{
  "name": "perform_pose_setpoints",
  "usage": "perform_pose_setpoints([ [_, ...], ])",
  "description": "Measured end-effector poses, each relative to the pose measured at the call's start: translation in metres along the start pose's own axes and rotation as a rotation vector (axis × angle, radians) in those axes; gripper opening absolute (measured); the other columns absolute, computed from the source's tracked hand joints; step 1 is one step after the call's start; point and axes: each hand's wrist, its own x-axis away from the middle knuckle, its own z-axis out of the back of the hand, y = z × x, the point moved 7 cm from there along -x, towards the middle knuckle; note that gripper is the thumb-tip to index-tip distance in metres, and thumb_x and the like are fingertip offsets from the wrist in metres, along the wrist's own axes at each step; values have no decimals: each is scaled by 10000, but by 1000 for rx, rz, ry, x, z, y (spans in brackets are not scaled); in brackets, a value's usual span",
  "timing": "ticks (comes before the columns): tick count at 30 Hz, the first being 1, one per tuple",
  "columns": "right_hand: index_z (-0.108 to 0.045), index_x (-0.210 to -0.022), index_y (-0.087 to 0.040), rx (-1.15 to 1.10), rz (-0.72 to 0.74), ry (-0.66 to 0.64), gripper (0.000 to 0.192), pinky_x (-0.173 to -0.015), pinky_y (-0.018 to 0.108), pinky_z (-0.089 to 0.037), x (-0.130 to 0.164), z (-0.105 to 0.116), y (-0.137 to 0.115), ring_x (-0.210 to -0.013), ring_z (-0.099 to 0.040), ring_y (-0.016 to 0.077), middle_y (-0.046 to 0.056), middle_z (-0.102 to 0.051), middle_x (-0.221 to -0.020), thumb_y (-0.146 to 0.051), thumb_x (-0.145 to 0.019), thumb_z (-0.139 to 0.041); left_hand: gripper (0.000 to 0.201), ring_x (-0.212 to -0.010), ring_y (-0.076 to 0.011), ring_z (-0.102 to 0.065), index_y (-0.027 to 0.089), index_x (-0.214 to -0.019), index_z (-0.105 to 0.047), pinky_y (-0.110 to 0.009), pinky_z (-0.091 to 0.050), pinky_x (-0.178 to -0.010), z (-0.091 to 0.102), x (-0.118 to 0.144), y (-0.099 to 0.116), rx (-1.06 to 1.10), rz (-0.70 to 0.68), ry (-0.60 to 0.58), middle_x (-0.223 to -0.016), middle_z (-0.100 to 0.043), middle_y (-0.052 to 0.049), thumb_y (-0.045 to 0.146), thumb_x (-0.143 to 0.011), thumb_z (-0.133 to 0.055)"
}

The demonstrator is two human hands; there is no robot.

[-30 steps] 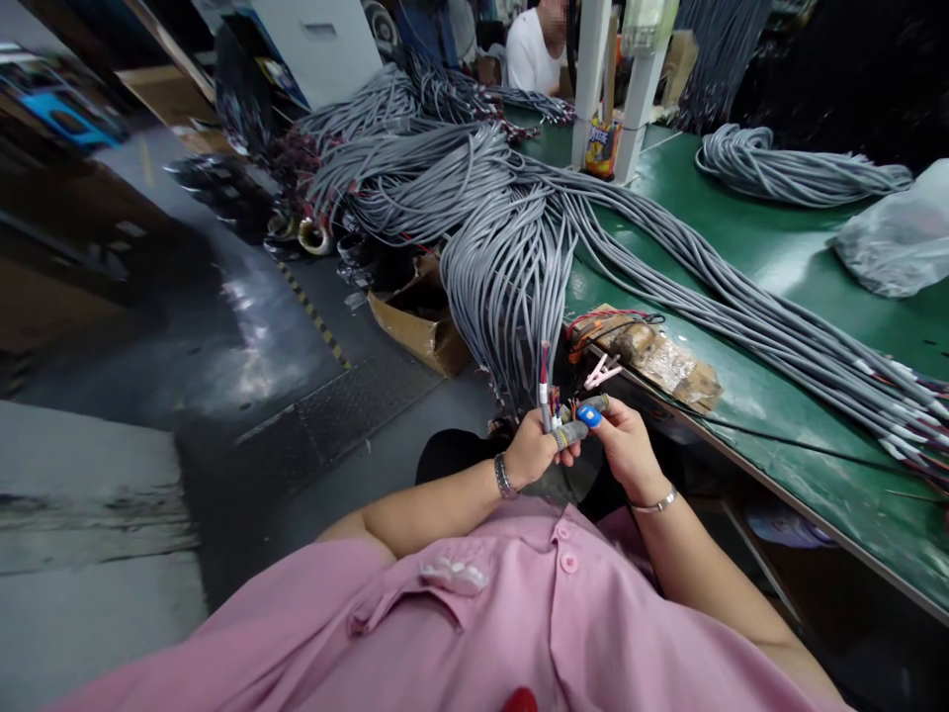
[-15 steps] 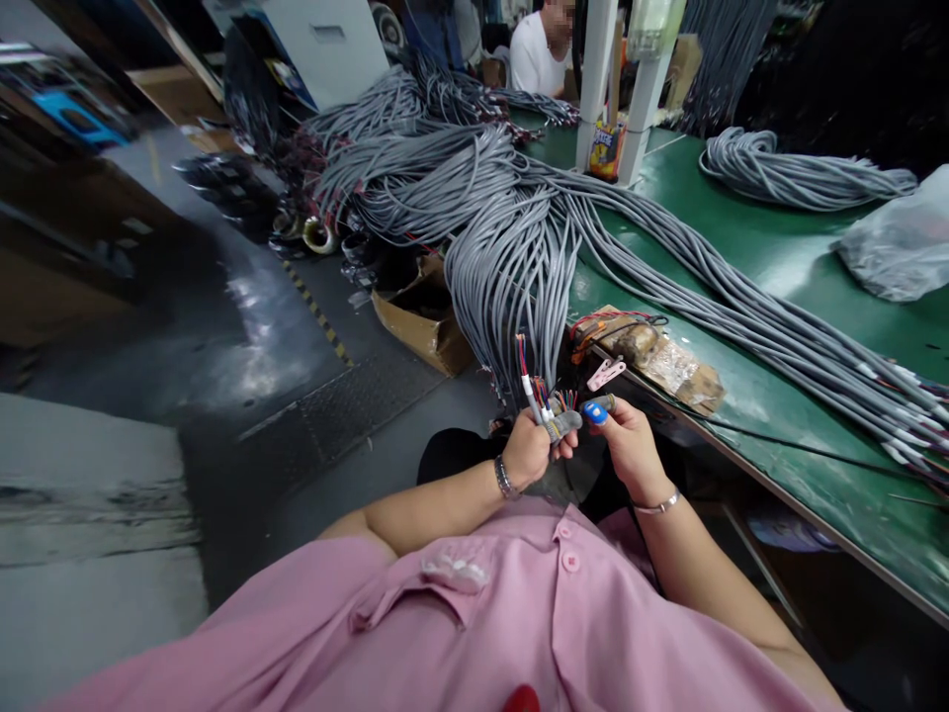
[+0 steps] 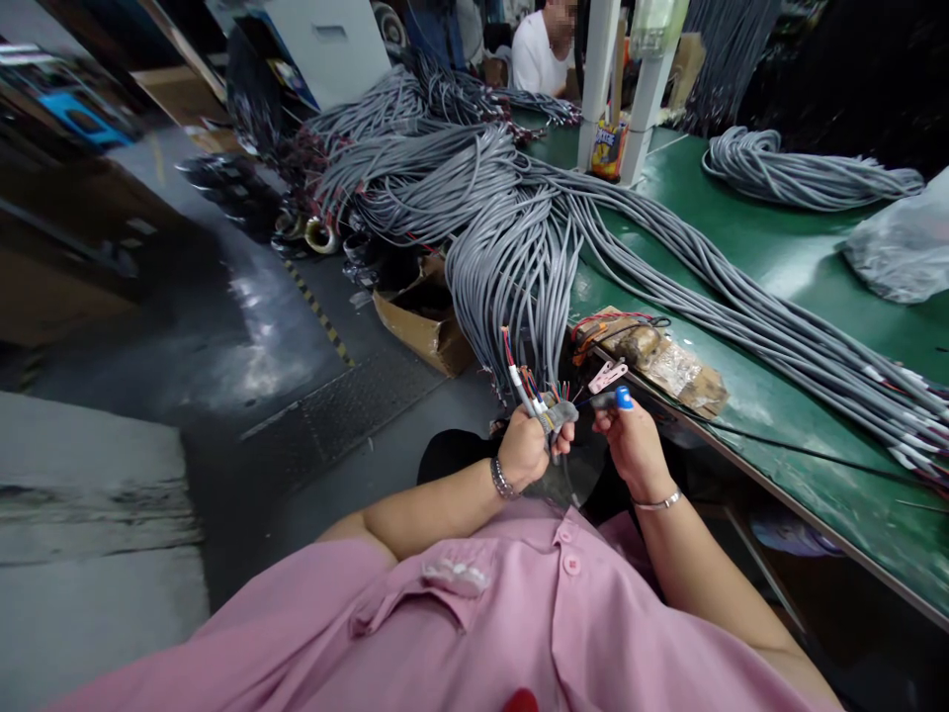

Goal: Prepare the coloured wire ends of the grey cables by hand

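My left hand (image 3: 523, 450) is closed around grey cables (image 3: 520, 384) whose stripped ends fan out in thin coloured wires (image 3: 561, 391). A grey cover is on its thumb. Just to the right, my right hand (image 3: 630, 440) is pinched, with a blue wrap (image 3: 624, 398) on the thumb and a dark grey cover on the index finger. A thin dark wire appears to run from the bundle to its fingertips; the exact grip is too small to see clearly. Behind both hands, a thick bundle of grey cables (image 3: 511, 267) hangs over the table edge.
The green table (image 3: 778, 237) carries long grey cables and a coiled cable bundle (image 3: 801, 173). A pink clip (image 3: 608, 376) and a taped block (image 3: 667, 366) sit at its near edge. An open cardboard box (image 3: 422, 331) stands on the floor. Another person (image 3: 538, 54) is at the back.
My right hand has drawn slightly right, away from the left, and its blue-wrapped thumb has risen. The cable ends in my left hand have tilted a little to the left.
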Motion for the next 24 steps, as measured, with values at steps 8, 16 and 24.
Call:
perform_pose_setpoints([
  [8,-646,-778,-200,-231,-137,-60,390,-526,229,-477,-25,-22,-8,-562,-516,104,-6,-621,-683,-590,-761,-655,250,-386,-73,-472,149,-728,-618,-200,-268,-363,-16,-1,8,77,49,-40,-521,-583,16,381,-690,-705],
  [16,-651,-762,-196,-347,-108,5,344,-550,216,-471,-28,-24,-4,-608,-544,102,-17,-636,-702,-526,-716,-737,263,-360,-82,-488,133,-697,-609,-197,-267,-343,-17,-7,-1,23,31,-26,-514,-594,0,380,-684,-697],
  [24,-646,-791,-208,-303,-155,-50,482,-559,250,-468,-18,-19,3,-592,-509,112,-1,-604,-728,-683,-708,-634,247,-347,-85,-487,144,-691,-598,-194,-262,-336,-11,1,-1,36,17,-28,-505,-593,7,376,-695,-684],
])
